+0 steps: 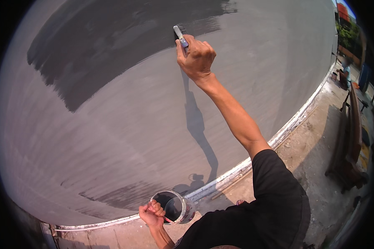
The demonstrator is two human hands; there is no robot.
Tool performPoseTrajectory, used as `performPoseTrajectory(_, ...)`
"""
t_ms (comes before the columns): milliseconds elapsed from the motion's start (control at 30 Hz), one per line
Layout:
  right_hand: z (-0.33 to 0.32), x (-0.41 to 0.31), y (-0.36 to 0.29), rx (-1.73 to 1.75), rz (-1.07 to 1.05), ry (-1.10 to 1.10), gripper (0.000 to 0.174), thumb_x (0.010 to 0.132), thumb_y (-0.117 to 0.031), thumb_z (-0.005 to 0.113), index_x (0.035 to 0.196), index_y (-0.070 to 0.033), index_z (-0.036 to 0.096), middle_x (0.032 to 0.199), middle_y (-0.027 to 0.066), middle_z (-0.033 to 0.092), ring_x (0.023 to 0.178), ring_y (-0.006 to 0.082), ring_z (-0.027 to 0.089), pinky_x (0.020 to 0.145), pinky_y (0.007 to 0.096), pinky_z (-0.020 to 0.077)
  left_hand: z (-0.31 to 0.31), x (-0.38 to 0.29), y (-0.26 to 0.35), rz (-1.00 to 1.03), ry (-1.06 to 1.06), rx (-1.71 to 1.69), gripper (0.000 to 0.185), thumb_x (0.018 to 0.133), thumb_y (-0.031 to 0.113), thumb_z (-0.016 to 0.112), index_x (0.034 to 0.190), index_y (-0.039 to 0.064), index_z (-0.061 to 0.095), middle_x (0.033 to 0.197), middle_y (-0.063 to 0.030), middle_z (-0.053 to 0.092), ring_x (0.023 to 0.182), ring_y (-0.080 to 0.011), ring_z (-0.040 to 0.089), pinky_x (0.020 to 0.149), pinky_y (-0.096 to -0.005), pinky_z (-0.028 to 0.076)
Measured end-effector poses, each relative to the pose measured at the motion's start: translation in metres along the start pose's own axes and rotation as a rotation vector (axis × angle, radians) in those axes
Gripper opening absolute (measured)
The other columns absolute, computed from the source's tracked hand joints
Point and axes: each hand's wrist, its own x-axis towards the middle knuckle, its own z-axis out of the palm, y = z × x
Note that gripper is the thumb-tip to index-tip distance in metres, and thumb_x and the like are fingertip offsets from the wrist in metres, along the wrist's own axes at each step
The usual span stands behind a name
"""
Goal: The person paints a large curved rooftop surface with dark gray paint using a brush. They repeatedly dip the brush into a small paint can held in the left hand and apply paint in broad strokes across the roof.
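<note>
My right hand (197,58) grips a paintbrush (180,35), whose bristles touch the grey wall (137,124) at the lower edge of a dark grey painted area (103,46). That dark coat spreads over the upper left of the wall, with ragged brush strokes at both ends. Low in the view, my left hand (152,212) holds a paint bucket (188,211) by its rim or handle; which one is not plain. Dark grey paint (173,208) shows inside the bucket. Thin dark streaks mark the wall just beyond it.
A white-splashed ledge (233,174) runs along the wall's foot, beside a concrete floor (314,149). At the right lies a long dark brown wooden piece of furniture (355,130). Farther off, another person (346,74) crouches near the wall beside a small bucket (334,76).
</note>
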Motion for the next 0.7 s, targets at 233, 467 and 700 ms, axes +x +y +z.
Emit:
performPoseTrajectory(233,-0.025,0.025,0.039,0.524,0.397,-0.152,0.021,0.087,-0.019,0.08,0.086,0.002,0.076,0.067,0.0005,0.071,0.06,0.0054,0.061,0.056,0.0233,0.0452,0.007,-0.006,-0.003,0.025,0.001,-0.02,0.032,0.081,0.042,0.049,0.083,0.01,0.049,0.058,0.0045,0.033,0.043,-0.0079,0.021,0.042,-0.0258,0.019)
performPoseTrajectory(467,-0.08,0.069,0.22,-0.128,0.393,0.139,0.022,0.08,-0.028,0.081,0.082,-0.006,0.079,0.066,0.006,0.072,0.058,0.0199,0.066,0.059,0.036,0.0507,0.002,-0.003,-0.009,0.031,-0.016,0.005,0.036,0.078,0.046,0.054,0.082,0.011,0.049,0.058,0.0053,0.03,0.043,-0.0082,0.022,0.042,-0.027,0.019)
performPoseTrajectory(700,-0.034,0.053,0.127,-0.192,0.184,0.114,0.017,0.084,-0.023,0.075,0.076,-0.008,0.073,0.056,0.0065,0.065,0.051,0.0271,0.064,0.053,0.0368,0.0489,0.007,0.003,-0.009,-0.019,-0.017,-0.05,0.033,0.082,0.042,0.05,0.084,0.009,0.051,0.058,0.0042,0.034,0.042,-0.0077,0.022,0.041,-0.0254,0.019)
